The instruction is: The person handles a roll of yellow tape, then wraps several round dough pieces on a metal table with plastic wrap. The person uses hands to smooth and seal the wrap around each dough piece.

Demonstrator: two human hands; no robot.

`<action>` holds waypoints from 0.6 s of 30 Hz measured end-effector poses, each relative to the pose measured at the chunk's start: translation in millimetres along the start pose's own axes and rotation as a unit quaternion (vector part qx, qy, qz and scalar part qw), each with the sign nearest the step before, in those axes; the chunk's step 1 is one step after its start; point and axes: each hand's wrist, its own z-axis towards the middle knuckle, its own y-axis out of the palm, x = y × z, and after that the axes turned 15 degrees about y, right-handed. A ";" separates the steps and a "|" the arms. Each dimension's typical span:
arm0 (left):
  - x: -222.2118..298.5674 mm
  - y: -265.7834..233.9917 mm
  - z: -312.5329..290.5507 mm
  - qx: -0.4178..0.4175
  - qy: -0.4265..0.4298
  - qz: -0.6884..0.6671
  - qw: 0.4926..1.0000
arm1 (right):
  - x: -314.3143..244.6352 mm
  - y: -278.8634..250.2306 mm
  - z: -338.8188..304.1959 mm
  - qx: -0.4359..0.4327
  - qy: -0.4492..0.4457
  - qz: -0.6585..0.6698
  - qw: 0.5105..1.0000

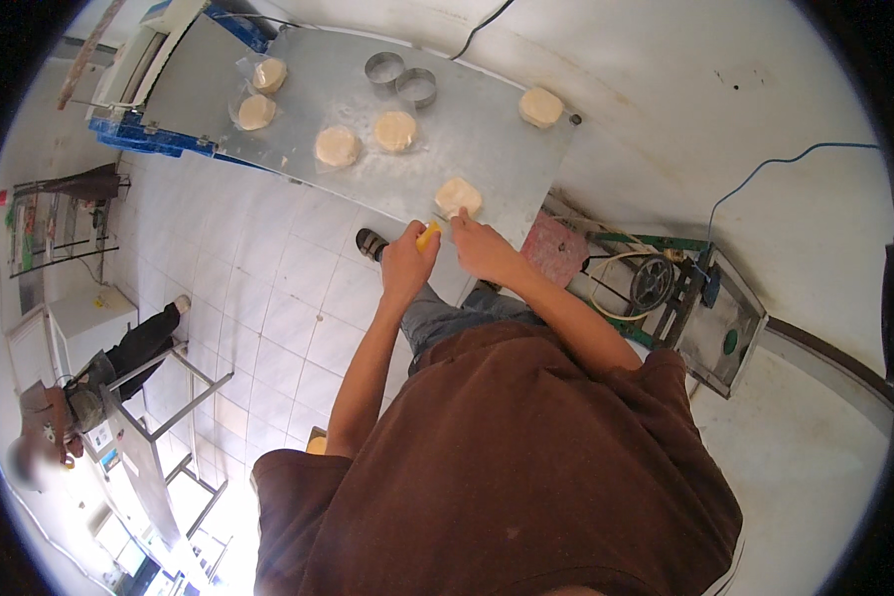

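In my left hand (410, 261) is a slim tool with a yellow handle (427, 235); its thin tip points at the table edge, and its exact kind is too small to make out. My right hand (479, 246) is beside it, a finger and thumb at the near edge of a pale round of dough (458, 197). That round lies flat on the grey metal table (512, 164), close to its front edge. Two more floured rounds, one nearer the left (338, 147) and one beside it (395, 131), lie farther back.
Two metal ring cutters (416, 88) stand at the back. Another dough round (540, 107) sits at the right corner; two on clear plastic (257, 112) lie left, near a blue-framed machine (149, 134). A belt-and-pulley machine (653, 283) is at right. Another person (89, 397) is far left.
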 end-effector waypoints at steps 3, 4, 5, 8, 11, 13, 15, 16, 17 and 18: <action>3.7 0.5 -0.8 0.003 -0.008 0.010 1.000 | 0.9 3.6 1.3 0.007 0.003 0.003 1.000; 4.9 0.7 -0.9 0.005 -0.012 0.014 1.000 | 1.0 4.7 1.1 0.011 0.002 0.008 1.000; 5.8 0.9 -0.9 0.000 -0.016 0.021 1.000 | 0.9 5.7 0.8 0.012 0.005 0.013 1.000; 6.8 1.6 -0.5 -0.016 -0.031 0.046 0.998 | 0.0 6.6 0.2 0.001 0.027 0.021 0.999; 5.2 1.2 -1.2 -0.023 -0.026 0.071 0.997 | -0.9 4.7 0.3 -0.013 0.034 0.020 0.999; 3.6 -0.3 -2.9 -0.019 -0.022 0.070 0.997 | -1.4 2.9 0.2 -0.014 0.028 0.017 0.999; 2.7 -0.7 -4.0 -0.025 -0.020 0.067 0.997 | -1.2 1.8 -0.9 -0.015 0.022 0.010 1.000; 2.6 -0.4 -4.0 -0.025 -0.024 0.064 0.997 | -0.9 1.6 -1.3 -0.015 0.023 0.022 0.999; 2.7 0.0 -3.8 -0.027 -0.027 0.063 0.997 | -0.2 1.2 -1.9 -0.020 0.028 0.029 0.999; 3.1 0.6 -3.3 -0.025 -0.031 0.061 0.997 | 0.4 1.1 -2.2 -0.019 0.030 0.033 0.999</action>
